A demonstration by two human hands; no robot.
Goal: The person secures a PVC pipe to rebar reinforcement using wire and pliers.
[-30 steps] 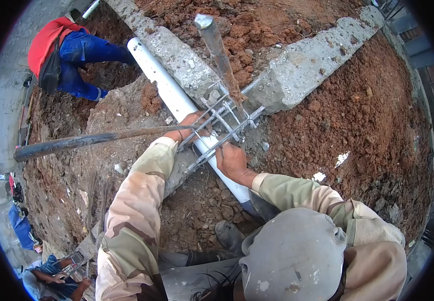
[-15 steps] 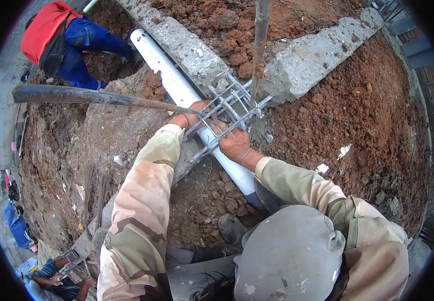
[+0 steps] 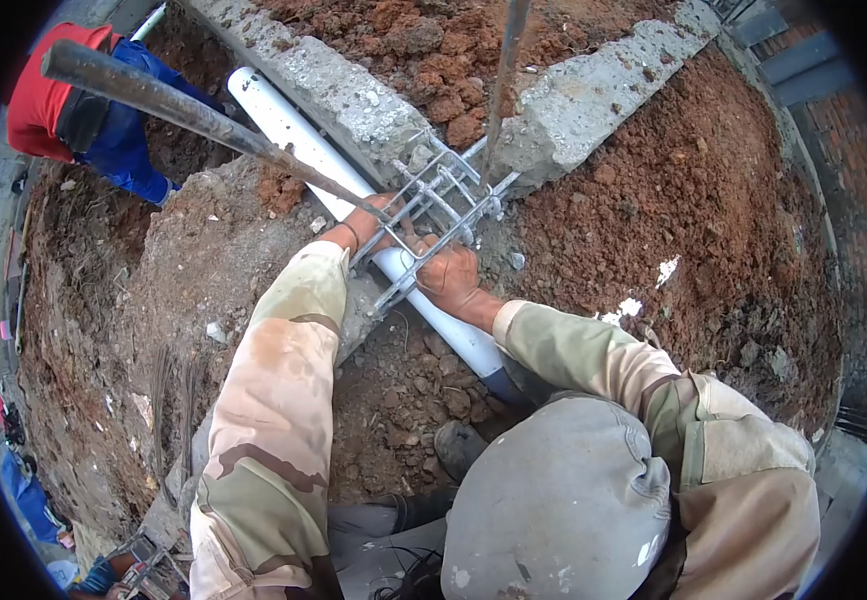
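A grey steel rebar cage (image 3: 440, 207) lies across a white plastic pipe (image 3: 298, 143), where two concrete beams meet. My left hand (image 3: 361, 224) is at the cage's left side over the pipe, its fingers bent and partly hidden by bars. My right hand (image 3: 450, 277) is closed against the cage's near right side, fingertips close to those of the left. Whatever the fingers pinch is too small or hidden to make out. A long dark steel bar (image 3: 203, 128) rises toward me from beside my left hand. Another upright bar (image 3: 505, 95) stands behind the cage.
Rough concrete beams (image 3: 293, 60) (image 3: 608, 95) border heaps of red-brown soil (image 3: 673, 215). Grey cloth with white spots (image 3: 563, 500) fills the bottom centre. A person in a red shirt (image 3: 48, 85) bends over a trench at upper left. Another person's arm (image 3: 98, 578) shows at lower left.
The view has shifted, so the cage, pipe and soil sit farther left and slightly higher. Both hands stay at the cage. The long dark bar now slants more steeply.
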